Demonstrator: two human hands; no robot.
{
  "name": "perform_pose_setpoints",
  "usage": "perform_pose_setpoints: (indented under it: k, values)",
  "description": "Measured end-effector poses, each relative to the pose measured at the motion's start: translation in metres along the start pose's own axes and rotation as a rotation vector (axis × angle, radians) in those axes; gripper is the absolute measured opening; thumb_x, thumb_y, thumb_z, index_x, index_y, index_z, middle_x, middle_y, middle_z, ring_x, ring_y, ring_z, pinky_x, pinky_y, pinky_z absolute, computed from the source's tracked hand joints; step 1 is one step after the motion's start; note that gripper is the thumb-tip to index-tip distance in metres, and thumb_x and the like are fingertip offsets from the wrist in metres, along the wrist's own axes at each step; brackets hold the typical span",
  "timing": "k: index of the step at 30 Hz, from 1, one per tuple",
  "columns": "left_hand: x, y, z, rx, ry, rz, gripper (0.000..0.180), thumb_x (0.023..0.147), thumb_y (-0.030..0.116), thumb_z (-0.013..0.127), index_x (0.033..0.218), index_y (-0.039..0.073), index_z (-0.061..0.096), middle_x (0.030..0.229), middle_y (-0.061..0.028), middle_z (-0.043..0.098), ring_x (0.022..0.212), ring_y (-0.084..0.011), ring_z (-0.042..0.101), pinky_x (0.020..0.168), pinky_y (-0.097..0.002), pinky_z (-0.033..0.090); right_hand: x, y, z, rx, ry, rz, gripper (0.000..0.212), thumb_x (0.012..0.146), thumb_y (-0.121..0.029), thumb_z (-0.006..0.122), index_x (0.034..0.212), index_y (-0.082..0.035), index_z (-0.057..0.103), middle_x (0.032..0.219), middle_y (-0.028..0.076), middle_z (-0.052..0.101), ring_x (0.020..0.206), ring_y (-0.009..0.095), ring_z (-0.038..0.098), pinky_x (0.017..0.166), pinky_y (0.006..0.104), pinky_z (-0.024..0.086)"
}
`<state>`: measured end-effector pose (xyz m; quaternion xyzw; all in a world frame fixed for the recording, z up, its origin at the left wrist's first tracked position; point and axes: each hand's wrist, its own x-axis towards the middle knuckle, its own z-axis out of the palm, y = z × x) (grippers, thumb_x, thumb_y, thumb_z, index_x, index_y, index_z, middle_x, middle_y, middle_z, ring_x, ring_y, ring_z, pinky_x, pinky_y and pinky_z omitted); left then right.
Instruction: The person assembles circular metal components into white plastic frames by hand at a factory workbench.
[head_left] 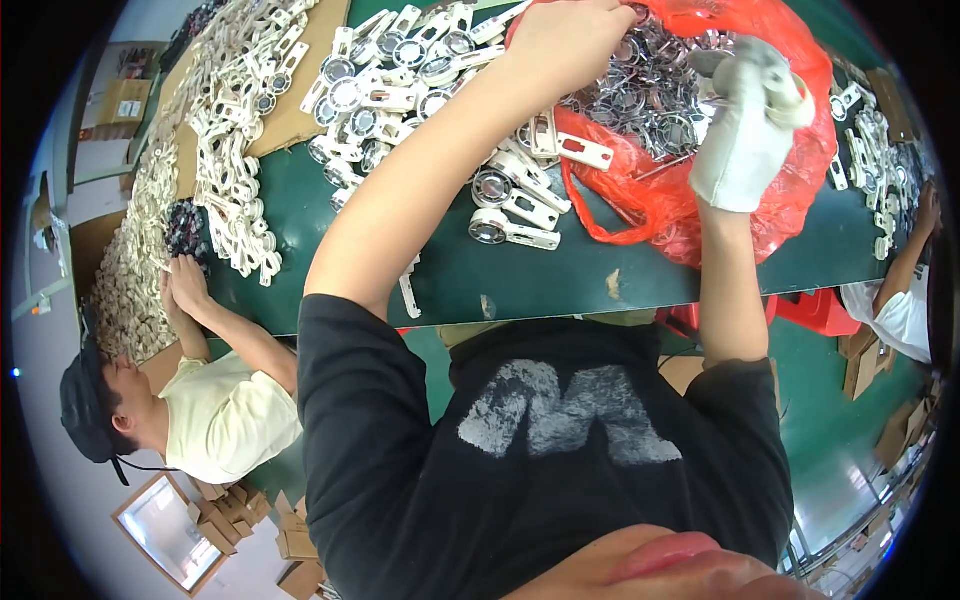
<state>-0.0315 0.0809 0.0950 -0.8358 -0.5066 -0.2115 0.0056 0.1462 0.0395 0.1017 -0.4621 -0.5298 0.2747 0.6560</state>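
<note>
My left hand point(575, 45), bare, reaches over the near pile to the rim of a red plastic bag point(810, 60). Its fingers are curled together at the upper edge, and what they pinch is hidden. Inside the bag lies a heap of shiny chrome rings point(650, 95). Above the bag's right side, my right hand point(742, 150), in a white glove, is closed around a cream plastic part point(795, 103) with a rounded end. Left of the bag, cream handle-shaped parts with chrome rings point(515, 215) lie piled on the green table point(420, 270).
A large heap of cream parts point(150, 250) and a cardboard sheet point(310, 70) cover the left side. At the left, a co-worker in a dark cap point(90, 400) handles parts. Another person's arm point(905, 260) shows at the right, near more parts point(880, 160). Red bins point(820, 312) stand below the table edge.
</note>
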Motion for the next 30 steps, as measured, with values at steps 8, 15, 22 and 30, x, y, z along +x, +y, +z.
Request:
perform_pose_setpoints:
  k: [8,15,22,30]
  values:
    - [0.004,0.021,-0.003,0.464,-0.061,-0.045,0.026,0.080,0.019,0.074,0.100,0.004,0.067,0.102,-0.0116,0.061,0.110,-0.0317,0.058,0.087,-0.0433,0.054,-0.006,0.010,0.008,0.228,-0.042,0.083,0.015,0.092,0.000,0.061,0.107,-0.004,0.058,0.091,0.000,0.058,0.079,0.008,0.052,0.076,0.0228,0.044]
    - [-0.023,0.009,-0.053,-0.583,0.078,-0.238,0.020,0.093,0.008,0.067,0.111,0.001,0.065,0.103,-0.0187,0.070,0.091,-0.0288,0.070,0.077,-0.0367,0.054,-0.010,0.016,0.009,0.151,-0.233,0.015,0.004,0.096,-0.002,0.063,0.097,-0.002,0.060,0.087,-0.004,0.050,0.080,0.005,0.049,0.078,0.0194,0.044]
    - [-0.109,0.024,-0.071,-0.874,0.255,-0.259,0.016,0.087,0.006,0.075,0.104,0.003,0.074,0.098,-0.0050,0.075,0.080,-0.0119,0.070,0.072,-0.0251,0.056,-0.044,-0.022,0.017,-0.594,-0.646,-0.219,0.032,0.084,-0.028,0.075,0.112,-0.012,0.072,0.092,0.013,0.073,0.086,0.032,0.071,0.074,0.0413,0.056]
    - [-0.132,0.024,-0.054,-0.629,0.353,-0.296,0.015,0.080,0.011,0.080,0.095,0.008,0.076,0.099,-0.0075,0.069,0.091,-0.0236,0.068,0.078,-0.0343,0.054,-0.071,-0.020,0.029,-0.590,-0.696,-0.439,0.035,0.077,-0.021,0.078,0.109,-0.010,0.072,0.089,0.008,0.071,0.082,0.028,0.070,0.067,0.0372,0.057]
